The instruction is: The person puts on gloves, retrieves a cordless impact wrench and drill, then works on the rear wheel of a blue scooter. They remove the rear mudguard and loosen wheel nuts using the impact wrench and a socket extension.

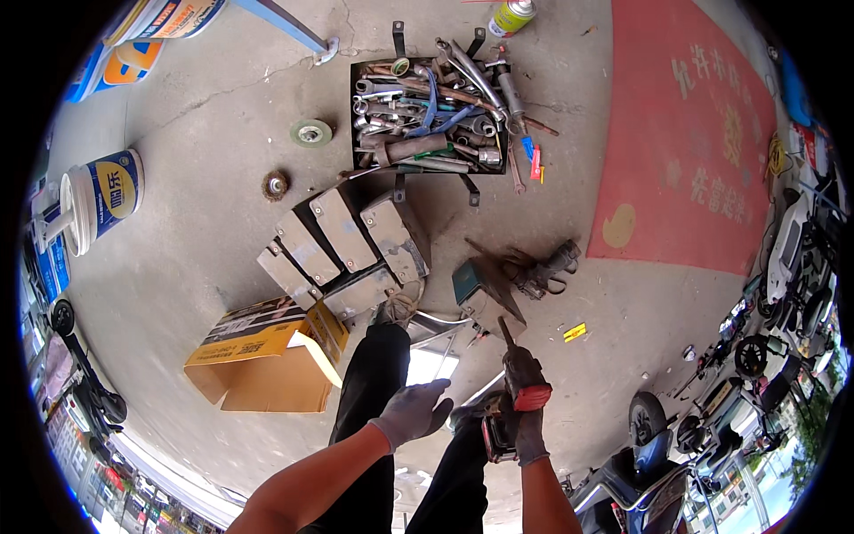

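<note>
Grey-gloved, the right hand (527, 418) is clenched around a red-and-black power tool (520, 392), seemingly a grinder, held over the concrete floor (213, 214) near a metal plate (485, 298). Beside it the left hand (414, 411) hovers with fingers loosely spread, grasping nothing.

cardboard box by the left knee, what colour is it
Yellow-orange cardboard box, seen best in the head view.

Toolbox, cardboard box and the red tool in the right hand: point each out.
Toolbox (358, 133), head view, on its left wall.
Cardboard box (267, 374), head view, on its open side flap.
Red tool (527, 378), head view, on its body above the right hand (527, 432).
</note>
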`<action>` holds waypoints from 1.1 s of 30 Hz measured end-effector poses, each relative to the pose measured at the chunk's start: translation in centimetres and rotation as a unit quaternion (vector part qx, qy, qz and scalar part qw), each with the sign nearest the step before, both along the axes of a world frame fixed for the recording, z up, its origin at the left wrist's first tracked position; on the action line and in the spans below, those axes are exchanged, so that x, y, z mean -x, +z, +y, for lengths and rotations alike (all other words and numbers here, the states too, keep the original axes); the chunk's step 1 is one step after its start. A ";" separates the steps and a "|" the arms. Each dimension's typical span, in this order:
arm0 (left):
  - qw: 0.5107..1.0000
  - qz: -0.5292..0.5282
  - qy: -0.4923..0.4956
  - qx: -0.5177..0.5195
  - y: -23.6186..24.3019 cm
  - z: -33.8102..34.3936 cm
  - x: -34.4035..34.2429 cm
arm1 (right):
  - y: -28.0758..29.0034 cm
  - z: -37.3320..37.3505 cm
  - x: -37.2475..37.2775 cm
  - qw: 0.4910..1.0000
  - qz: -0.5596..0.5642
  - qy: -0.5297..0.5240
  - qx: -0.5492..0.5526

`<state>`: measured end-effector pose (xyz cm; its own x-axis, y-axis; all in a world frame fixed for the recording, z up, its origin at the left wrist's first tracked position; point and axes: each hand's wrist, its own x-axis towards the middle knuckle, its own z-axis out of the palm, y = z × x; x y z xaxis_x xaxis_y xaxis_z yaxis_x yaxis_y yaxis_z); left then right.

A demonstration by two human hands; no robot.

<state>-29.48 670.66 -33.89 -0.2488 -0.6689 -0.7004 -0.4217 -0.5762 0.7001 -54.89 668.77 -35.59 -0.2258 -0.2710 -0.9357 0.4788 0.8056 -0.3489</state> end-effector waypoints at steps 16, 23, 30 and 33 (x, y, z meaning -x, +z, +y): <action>0.905 -0.425 0.011 0.019 -12.8 -30.6 -23.9 | 2.1 -3.9 -1.0 0.982 0.054 0.145 -0.107; 0.866 -0.419 -0.112 0.248 -16.8 -43.9 -20.6 | 2.4 -6.2 -0.5 0.963 0.050 0.225 -0.137; 0.920 -0.347 -0.114 0.139 -15.4 -42.0 -15.1 | 0.6 -3.2 2.2 0.919 0.103 0.372 -0.073; 0.901 -0.285 -0.041 0.323 -17.4 -37.2 -16.3 | 2.1 -7.4 0.3 0.923 0.094 0.339 -0.153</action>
